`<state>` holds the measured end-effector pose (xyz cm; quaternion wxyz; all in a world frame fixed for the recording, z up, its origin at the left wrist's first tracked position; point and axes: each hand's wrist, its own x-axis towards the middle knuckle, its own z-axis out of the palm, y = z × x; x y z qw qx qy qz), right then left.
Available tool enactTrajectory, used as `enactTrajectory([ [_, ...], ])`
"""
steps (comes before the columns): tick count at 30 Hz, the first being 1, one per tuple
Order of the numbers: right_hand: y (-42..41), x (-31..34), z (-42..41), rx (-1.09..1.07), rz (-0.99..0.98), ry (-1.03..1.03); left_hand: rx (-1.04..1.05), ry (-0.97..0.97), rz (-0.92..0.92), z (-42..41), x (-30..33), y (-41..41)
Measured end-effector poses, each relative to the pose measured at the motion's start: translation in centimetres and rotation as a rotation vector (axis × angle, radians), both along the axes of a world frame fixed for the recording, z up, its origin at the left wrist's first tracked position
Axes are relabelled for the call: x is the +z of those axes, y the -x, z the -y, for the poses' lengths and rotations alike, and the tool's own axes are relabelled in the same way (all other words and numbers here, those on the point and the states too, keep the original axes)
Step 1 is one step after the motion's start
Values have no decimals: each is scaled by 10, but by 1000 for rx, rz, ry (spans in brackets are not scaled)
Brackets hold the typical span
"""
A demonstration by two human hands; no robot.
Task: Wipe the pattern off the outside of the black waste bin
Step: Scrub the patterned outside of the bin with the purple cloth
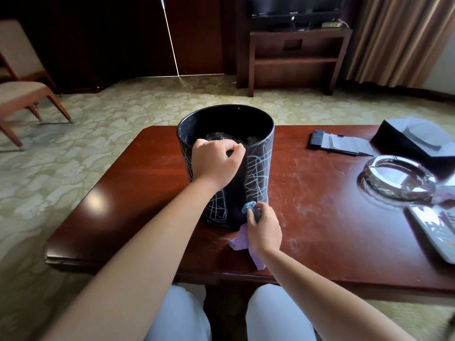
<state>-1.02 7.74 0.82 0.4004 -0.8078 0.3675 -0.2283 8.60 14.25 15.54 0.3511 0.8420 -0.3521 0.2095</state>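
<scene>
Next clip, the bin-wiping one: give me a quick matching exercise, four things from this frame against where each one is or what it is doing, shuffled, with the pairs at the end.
Things:
1. left hand
2. right hand
3. glass ashtray
4. wooden chair

Places or states:
A. on the carpet, left of the table
B. pressing a purple cloth against the base of the black waste bin
C. on the table, right of the bin
D. gripping the bin's near rim

Pairs: 1-D, 2-B, 3-C, 4-A
</scene>
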Motion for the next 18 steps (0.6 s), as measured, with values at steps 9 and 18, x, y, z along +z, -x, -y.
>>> enactTrajectory([
  [9,-2,8,-3,-14,46,-5,-11,19,17,0,-1,0],
  [18,-2,12,-3,-29,85,13,-13,29,28,0,-2,-2],
])
